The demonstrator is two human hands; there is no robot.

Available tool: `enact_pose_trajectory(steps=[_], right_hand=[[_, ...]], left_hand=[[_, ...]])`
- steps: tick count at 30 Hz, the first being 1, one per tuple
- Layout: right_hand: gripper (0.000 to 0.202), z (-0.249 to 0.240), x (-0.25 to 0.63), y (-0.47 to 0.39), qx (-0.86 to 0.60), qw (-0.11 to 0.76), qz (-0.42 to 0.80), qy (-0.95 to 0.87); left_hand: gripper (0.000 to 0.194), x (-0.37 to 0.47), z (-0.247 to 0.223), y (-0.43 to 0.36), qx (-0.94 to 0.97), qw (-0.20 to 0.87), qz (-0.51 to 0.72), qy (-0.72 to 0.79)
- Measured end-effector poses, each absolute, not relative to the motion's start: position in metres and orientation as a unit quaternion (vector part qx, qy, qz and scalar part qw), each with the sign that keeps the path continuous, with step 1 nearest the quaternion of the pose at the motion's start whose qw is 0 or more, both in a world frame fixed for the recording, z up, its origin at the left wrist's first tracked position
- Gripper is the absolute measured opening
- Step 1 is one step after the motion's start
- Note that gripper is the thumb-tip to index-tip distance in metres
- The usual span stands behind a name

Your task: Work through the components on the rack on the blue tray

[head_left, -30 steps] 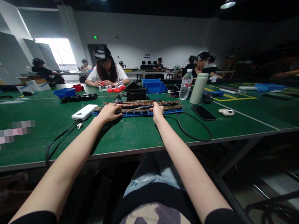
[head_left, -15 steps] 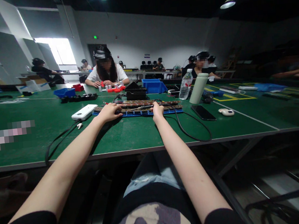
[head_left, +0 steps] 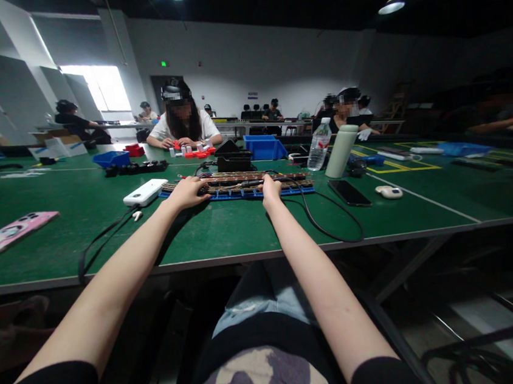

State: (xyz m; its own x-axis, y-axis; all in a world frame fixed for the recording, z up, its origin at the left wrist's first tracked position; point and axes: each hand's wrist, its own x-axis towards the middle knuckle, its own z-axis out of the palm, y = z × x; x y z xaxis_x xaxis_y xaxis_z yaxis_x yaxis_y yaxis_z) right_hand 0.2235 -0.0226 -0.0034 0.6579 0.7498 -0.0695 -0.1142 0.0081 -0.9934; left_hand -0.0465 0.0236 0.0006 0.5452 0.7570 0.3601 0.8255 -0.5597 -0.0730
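Across the blue rack (head_left: 261, 193) lie several long, thin strips (head_left: 232, 177), copper-brown along their edges. My left hand (head_left: 189, 193) rests at the rack's left part with its fingers curled over the strips; what is between the fingertips is too small to make out. Closed around a slim dark tool that looks like a soldering iron (head_left: 250, 183), my right hand (head_left: 271, 188) is over the rack's right half. The tool points left, towards my left hand. A black cable (head_left: 306, 208) loops over the table to the right of the rack.
Behind the rack are a black box (head_left: 233, 161) and a blue bin (head_left: 264, 146). A white power bank (head_left: 145, 192) and an earbud lie left. Right stand a water bottle (head_left: 319, 146) and green flask (head_left: 341, 152), near a phone (head_left: 349, 193). A co-worker sits opposite.
Both hands and the rack stay practically in place. At the left, the pink phone, pixelated before, now shows clearly. The rest looks the same.
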Motion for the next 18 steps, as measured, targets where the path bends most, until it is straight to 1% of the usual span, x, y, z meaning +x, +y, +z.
enact_pose_trajectory(steps=[18], right_hand=[[0.024, -0.0014, 0.2225, -0.0234, -0.628, 0.659, 0.325, -0.255]], left_hand=[[0.038, -0.0455, 0.0022, 0.0202, -0.868, 0.123, -0.145, -0.459]])
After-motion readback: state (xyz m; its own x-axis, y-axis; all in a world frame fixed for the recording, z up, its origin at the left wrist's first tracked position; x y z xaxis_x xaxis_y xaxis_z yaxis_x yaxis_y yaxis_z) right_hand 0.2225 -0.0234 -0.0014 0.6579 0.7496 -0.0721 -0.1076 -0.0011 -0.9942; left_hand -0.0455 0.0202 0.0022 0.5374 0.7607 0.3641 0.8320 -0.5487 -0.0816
